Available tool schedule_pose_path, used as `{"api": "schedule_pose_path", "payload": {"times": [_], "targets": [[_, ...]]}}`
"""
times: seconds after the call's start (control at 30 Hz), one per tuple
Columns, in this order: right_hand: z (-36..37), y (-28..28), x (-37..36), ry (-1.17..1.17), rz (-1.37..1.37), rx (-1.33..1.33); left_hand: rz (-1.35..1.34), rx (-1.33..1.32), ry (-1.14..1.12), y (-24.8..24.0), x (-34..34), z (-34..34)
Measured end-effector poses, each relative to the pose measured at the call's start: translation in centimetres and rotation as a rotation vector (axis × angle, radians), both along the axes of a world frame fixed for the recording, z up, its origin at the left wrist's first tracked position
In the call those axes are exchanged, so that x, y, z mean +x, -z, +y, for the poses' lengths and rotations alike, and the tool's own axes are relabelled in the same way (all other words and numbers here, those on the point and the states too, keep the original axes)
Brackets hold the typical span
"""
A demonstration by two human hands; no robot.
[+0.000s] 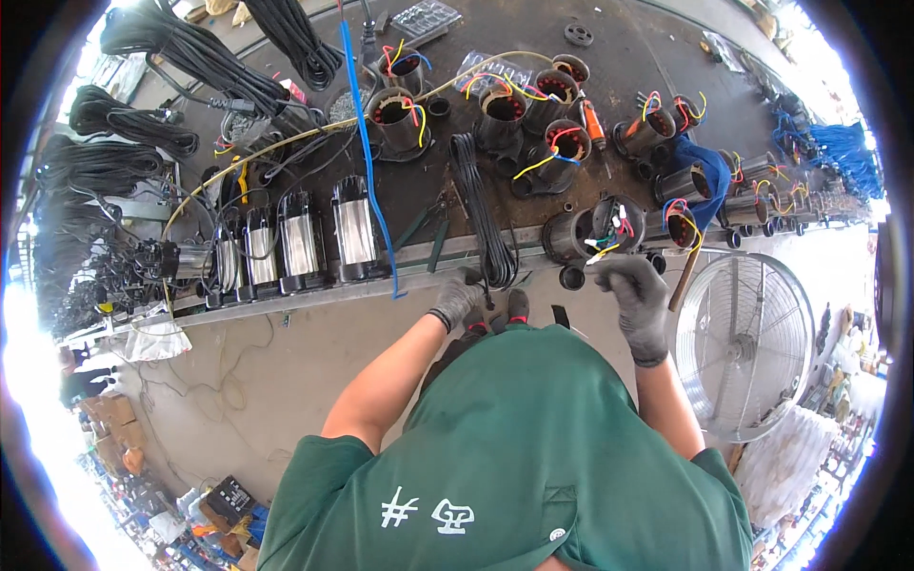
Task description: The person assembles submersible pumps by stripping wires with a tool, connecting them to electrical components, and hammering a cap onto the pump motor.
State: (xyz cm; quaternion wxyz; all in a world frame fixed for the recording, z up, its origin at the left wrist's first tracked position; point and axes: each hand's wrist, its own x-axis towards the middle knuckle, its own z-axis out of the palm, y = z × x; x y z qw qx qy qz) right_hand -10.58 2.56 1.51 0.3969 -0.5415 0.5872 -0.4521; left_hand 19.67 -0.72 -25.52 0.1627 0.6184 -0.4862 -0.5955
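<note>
At the bench's near edge, my left hand (457, 299), in a grey glove, is beside a bundled black cable (484, 214). Its fingertips blend into the dark edge, so a grip on the cable cannot be made out. Farther right, my gloved right hand (636, 297) is raised with its fingers curled together. Its fingertips are close to the white wire ends of a dark motor housing (566, 234) that lies on its side. Red, green, yellow and white wires (617, 226) come out of its round end. Anything between those fingers is too small to name.
Silver-bodied pumps (356, 228) stand left of the cable, with pliers (433, 228) nearby. Open motor housings (501, 116) with coloured wires fill the back and right. An orange-handled screwdriver (592, 124) lies among them. A large fan (745, 344) stands at the right.
</note>
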Motion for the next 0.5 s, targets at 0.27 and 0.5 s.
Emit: {"api": "schedule_pose_path", "payload": {"times": [0.27,0.5], "targets": [[-7.1,4.6,9.1,-0.634,-0.052,0.338,0.617,0.418,-0.040,-3.6,0.6,1.2],[-9.1,13.9,13.0,-0.973,0.622,0.134,0.376,-0.144,0.153,-3.7,3.0,0.8]]}}
